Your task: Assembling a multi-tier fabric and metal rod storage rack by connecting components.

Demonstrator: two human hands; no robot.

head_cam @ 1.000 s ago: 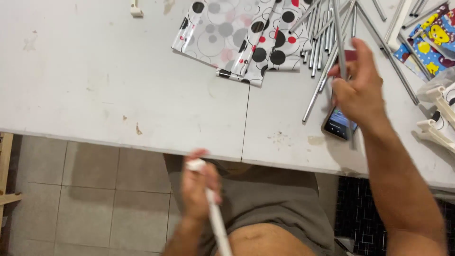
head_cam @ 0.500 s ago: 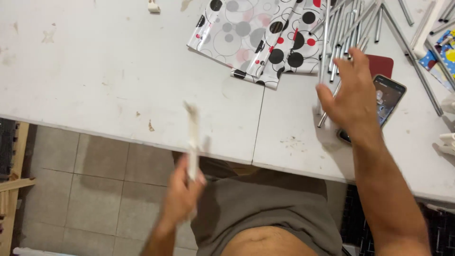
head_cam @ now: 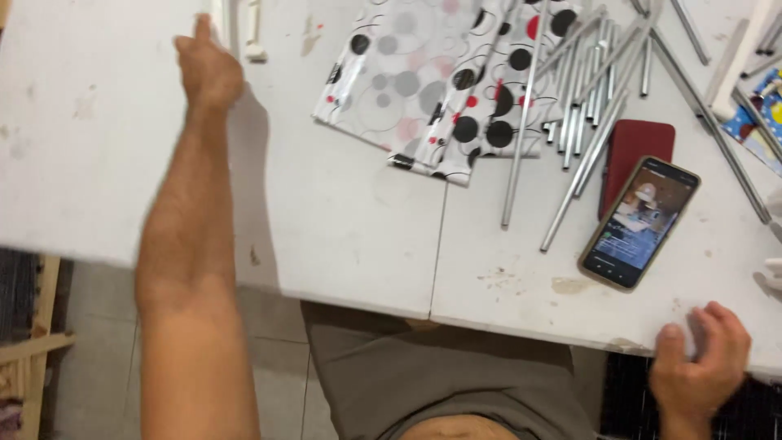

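My left hand (head_cam: 208, 72) reaches far out over the white table (head_cam: 342, 220) towards its back left. Its fingers are closed around a thin white tube (head_cam: 218, 18) that runs up out of view. A short white piece (head_cam: 254, 33) lies just right of that hand. My right hand (head_cam: 700, 371) is at the near right, with its fingers curled over the table's front edge. A phone (head_cam: 639, 224) with a lit screen lies a little above that hand.
A folded dotted sheet (head_cam: 440, 81) in grey, black and red lies at the back middle. Several metal rods (head_cam: 586, 106) are spread beside it, next to a dark red case (head_cam: 635, 151). Colourful packaging (head_cam: 762, 114) sits at the right edge. A wooden frame (head_cam: 32, 350) stands on the floor at left.
My left hand rose from below the table edge and stretched to the back left with the white tube. My right hand left the rods and phone and came back to the front edge.
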